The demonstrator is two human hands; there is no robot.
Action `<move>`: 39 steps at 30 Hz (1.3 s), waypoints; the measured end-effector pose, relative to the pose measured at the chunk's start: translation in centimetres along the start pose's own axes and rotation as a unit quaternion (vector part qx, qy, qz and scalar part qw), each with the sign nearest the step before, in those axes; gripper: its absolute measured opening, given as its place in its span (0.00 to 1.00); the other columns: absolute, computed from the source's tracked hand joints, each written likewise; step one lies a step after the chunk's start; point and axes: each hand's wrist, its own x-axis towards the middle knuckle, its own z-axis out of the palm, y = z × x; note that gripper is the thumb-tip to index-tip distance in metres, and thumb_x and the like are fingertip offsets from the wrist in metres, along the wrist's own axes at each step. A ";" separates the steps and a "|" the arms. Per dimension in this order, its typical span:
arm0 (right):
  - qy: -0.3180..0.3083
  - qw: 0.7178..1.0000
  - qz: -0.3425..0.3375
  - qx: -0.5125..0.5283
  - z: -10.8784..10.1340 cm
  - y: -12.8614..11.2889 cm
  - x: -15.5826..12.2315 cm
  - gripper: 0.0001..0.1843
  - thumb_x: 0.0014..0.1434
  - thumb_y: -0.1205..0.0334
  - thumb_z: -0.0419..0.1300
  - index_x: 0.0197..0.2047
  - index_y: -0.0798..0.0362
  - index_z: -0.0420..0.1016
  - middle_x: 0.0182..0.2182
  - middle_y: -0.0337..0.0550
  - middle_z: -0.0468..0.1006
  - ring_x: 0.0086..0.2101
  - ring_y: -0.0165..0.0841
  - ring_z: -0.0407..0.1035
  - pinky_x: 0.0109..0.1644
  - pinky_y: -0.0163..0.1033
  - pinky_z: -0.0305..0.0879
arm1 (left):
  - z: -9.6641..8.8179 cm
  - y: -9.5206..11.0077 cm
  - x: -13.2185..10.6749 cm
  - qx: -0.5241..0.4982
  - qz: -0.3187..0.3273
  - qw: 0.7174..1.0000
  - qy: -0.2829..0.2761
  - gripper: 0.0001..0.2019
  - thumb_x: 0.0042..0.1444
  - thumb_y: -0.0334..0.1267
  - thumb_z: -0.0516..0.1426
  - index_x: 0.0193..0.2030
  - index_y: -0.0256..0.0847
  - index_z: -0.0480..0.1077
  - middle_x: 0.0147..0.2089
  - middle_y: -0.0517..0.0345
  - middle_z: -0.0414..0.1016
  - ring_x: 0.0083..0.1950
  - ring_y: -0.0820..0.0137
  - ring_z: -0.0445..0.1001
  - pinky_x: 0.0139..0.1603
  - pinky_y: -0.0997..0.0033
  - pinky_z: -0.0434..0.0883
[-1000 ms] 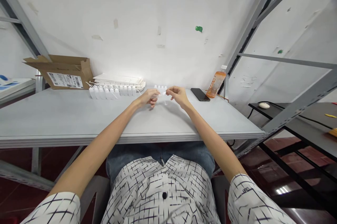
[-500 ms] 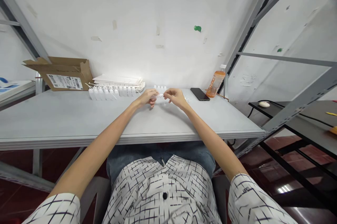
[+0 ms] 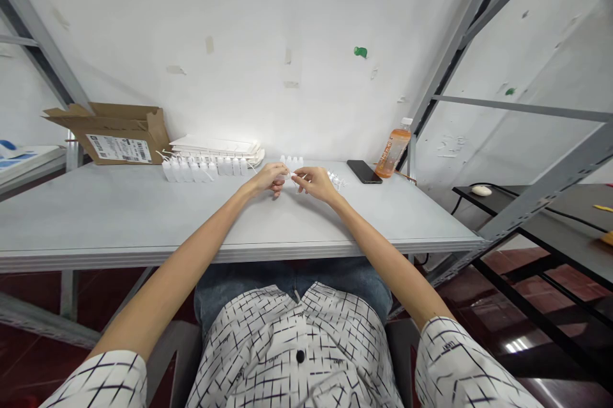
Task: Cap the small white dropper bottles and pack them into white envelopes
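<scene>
One cardboard box (image 3: 115,143) sits at the far left corner of the desk (image 3: 143,219), with a long row of white plastic bottles (image 3: 204,170) to its right. At mid-desk, a small white piece (image 3: 290,173) is pinched by the left hand (image 3: 271,178); whether it is also clamped by the right hand (image 3: 316,183) cannot be told. Small white parts (image 3: 335,179) lie just beyond, near a phone (image 3: 364,172). If the pinch were loosened, the piece could be dropped and lost among those parts; a careless sweep could topple the light bottles.
</scene>
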 end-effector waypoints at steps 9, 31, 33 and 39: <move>-0.007 1.000 0.003 -0.016 0.0 -0.1 0.0 0.07 0.60 0.59 0.64 0.35 0.55 0.77 0.29 0.41 0.81 0.25 0.31 0.78 0.32 0.33 0.69 | -0.2 -0.4 0.1 0.011 -0.002 1.000 0.001 0.07 0.49 0.38 0.59 0.32 0.42 0.63 0.18 0.71 0.49 0.15 0.78 0.51 0.14 0.74 0.63; 0.020 0.991 0.034 0.130 0.8 0.1 0.0 0.15 0.52 0.52 0.69 0.36 0.56 0.77 0.33 0.46 0.81 0.28 0.36 0.80 0.24 0.33 0.74 | 0.1 0.4 -0.3 -0.029 -0.022 0.999 0.001 0.07 0.48 0.37 0.59 0.30 0.42 0.62 0.18 0.68 0.51 0.15 0.76 0.52 0.15 0.74 0.63; 0.016 0.993 0.033 0.111 0.7 0.1 0.0 0.16 0.53 0.50 0.68 0.36 0.55 0.77 0.33 0.46 0.81 0.29 0.36 0.80 0.23 0.33 0.72 | 0.1 0.3 -0.3 -0.027 -0.018 0.999 0.001 0.07 0.48 0.37 0.59 0.30 0.42 0.62 0.18 0.69 0.51 0.15 0.76 0.53 0.15 0.74 0.63; -0.012 1.000 0.009 0.006 0.4 0.2 0.0 0.14 0.62 0.53 0.61 0.34 0.55 0.78 0.29 0.44 0.81 0.27 0.33 0.78 0.27 0.32 0.68 | 0.0 0.0 -0.2 0.001 0.000 1.000 0.001 0.07 0.50 0.37 0.59 0.32 0.42 0.63 0.18 0.70 0.51 0.15 0.77 0.52 0.15 0.74 0.64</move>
